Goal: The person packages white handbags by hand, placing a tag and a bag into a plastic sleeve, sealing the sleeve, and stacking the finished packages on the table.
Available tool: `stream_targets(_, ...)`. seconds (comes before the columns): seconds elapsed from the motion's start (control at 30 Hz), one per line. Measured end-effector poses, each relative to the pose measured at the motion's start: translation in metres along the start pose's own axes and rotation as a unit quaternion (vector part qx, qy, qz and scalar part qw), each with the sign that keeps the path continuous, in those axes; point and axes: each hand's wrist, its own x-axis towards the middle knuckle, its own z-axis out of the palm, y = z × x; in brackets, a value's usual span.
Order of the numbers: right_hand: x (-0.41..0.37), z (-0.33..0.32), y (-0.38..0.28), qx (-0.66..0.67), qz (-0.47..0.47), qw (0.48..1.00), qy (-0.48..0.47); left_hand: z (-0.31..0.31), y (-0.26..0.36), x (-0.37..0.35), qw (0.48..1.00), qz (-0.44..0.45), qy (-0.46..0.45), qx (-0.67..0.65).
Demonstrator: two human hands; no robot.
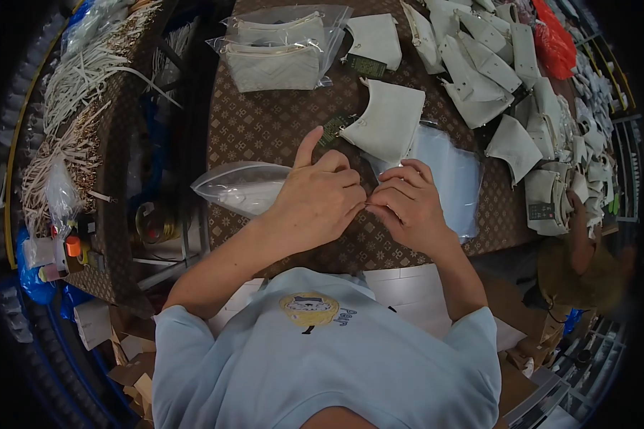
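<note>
My left hand [320, 199] and my right hand [413, 207] meet over the near part of the table, fingertips pinched together. Whatever sits between those fingertips is too small to make out. Just beyond them lies a white bag [393, 118] with a curved top edge, and a dark green patterned tag [334, 134] is beside it. Under my left wrist and forearm, a clear plastic bag [240, 187] lies puffed open. A stack of flat clear plastic sleeves [454, 189] rests beside my right hand, partly under the white bag.
Two white bags in clear plastic [275, 68] lie at the far left of the table [247, 132]. Another white bag [374, 39] has a green tag. Many white bags [483, 64] are heaped right. Straps [82, 86] cover the left shelf. Another person's arm [581, 232] reaches in at right.
</note>
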Motion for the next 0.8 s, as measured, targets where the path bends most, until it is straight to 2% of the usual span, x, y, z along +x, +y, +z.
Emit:
stream_targets(0.13,0.005,0.0,-0.001,0.002,-0.009,1.0,0.002,-0.002,-0.004,-0.007,1.0,-0.002,-0.003,0.008)
stream_targets(0.2,0.005,-0.003,0.0,0.0,-0.014,1.0,0.0,-0.008,-0.011,-0.014,0.998,0.016,0.013,0.055)
stream_targets(0.53,0.0,-0.012,0.003,-0.025,0.003,1.0,-0.005,-0.053,-0.047,-0.08,0.984,-0.043,0.018,0.174)
stream_targets(0.73,-0.006,-0.012,0.006,-0.028,0.037,0.999,-0.01,-0.084,-0.062,-0.12,0.969,-0.11,0.007,0.223)
stream_targets(0.8,-0.011,-0.016,0.009,-0.024,0.042,0.999,-0.012,-0.091,-0.065,-0.13,0.957,-0.17,-0.008,0.233)
